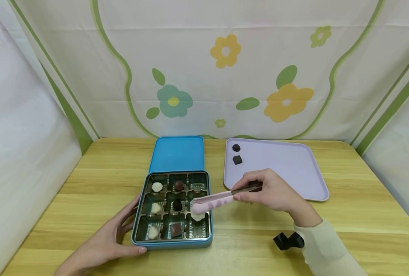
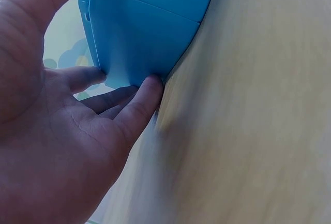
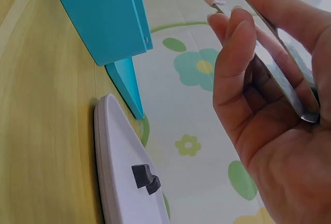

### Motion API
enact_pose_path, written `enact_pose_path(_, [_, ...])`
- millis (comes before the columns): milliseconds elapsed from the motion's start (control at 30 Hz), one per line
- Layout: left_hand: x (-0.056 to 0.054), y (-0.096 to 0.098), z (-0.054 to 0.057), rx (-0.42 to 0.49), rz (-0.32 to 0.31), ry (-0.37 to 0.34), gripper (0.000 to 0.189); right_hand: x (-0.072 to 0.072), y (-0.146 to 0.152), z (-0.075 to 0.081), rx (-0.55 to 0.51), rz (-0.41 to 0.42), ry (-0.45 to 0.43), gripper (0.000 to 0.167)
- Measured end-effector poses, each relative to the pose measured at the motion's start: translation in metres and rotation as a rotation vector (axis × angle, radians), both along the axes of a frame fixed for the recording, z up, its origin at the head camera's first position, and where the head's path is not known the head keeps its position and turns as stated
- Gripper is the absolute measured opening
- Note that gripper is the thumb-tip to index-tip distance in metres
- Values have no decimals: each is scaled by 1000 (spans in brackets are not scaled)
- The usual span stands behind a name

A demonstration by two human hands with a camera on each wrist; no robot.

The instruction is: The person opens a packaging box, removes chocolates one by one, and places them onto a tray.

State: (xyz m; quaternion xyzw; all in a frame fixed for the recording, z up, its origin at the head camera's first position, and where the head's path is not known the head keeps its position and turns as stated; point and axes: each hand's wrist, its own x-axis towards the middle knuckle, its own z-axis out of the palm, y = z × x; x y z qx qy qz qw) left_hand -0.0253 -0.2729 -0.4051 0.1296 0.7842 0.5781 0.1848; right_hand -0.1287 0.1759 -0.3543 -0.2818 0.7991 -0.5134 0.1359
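Note:
My right hand (image 1: 271, 191) holds metal tongs (image 1: 216, 201) with pink tips. Between those tips is a white ridged chocolate (image 1: 198, 217), over the right column of the blue tin (image 1: 176, 244). In the right wrist view, my thumb and fingers pinch the metal arms of the tongs (image 3: 282, 76). My left hand (image 1: 104, 239) is spread around the tin's near left corner, its thumb by the front side. In the left wrist view, straight fingertips (image 2: 151, 84) touch the tin's side (image 2: 139, 38). White and brown chocolates (image 1: 175, 229) sit in the tin's gold-edged compartments.
Behind the tin lies its blue lid (image 1: 178, 153). A lilac tray (image 1: 283, 165) at the back right bears a round dark chocolate (image 1: 236, 147) and a dark cube (image 1: 237, 160). A black object (image 1: 287, 241) shows beside my right sleeve. A flowered cloth (image 1: 204, 69) hangs behind the table.

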Motion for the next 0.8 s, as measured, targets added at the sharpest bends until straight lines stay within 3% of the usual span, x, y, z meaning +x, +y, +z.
enact_pose_path(267, [0, -2, -1, 17, -20, 16, 118, 3, 8, -6, -41, -18, -24, 9])
enact_pose_path(500, [-1, -3, 0, 31, -35, 31, 118, 7, 23, -15, -128, -91, -49, 12])
enact_pose_path(800, [-2, -1, -2, 21, -15, -24, 119, 5, 31, -17, -168, -179, -35, 13])
